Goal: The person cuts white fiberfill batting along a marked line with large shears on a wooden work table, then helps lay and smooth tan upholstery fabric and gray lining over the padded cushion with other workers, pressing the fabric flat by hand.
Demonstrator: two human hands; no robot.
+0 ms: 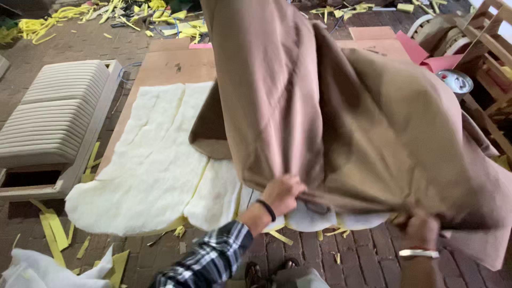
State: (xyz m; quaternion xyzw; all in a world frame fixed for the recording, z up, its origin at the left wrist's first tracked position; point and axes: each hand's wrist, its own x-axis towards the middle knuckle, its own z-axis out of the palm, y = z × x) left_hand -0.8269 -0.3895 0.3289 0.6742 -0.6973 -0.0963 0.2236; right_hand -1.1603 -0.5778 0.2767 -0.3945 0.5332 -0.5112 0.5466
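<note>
A large tan-brown fabric sheet (341, 106) billows up over the floor and fills the middle and right of the view. My left hand (282, 193), with a dark wristband and plaid sleeve, grips its lower edge. My right hand (422, 230), wearing a pale bracelet, holds the same edge further right and is partly covered by the cloth. Under the fabric lies white fluffy batting (154, 160) over yellow foam on a flat cardboard-coloured board (176, 64).
A ribbed beige cushion in a wooden frame (56, 117) sits at the left. Yellow foam scraps (53, 234) litter the brick floor. White wadding (37, 272) lies at bottom left. Wooden frames (490, 64) and pink sheets (426, 53) stand at the right.
</note>
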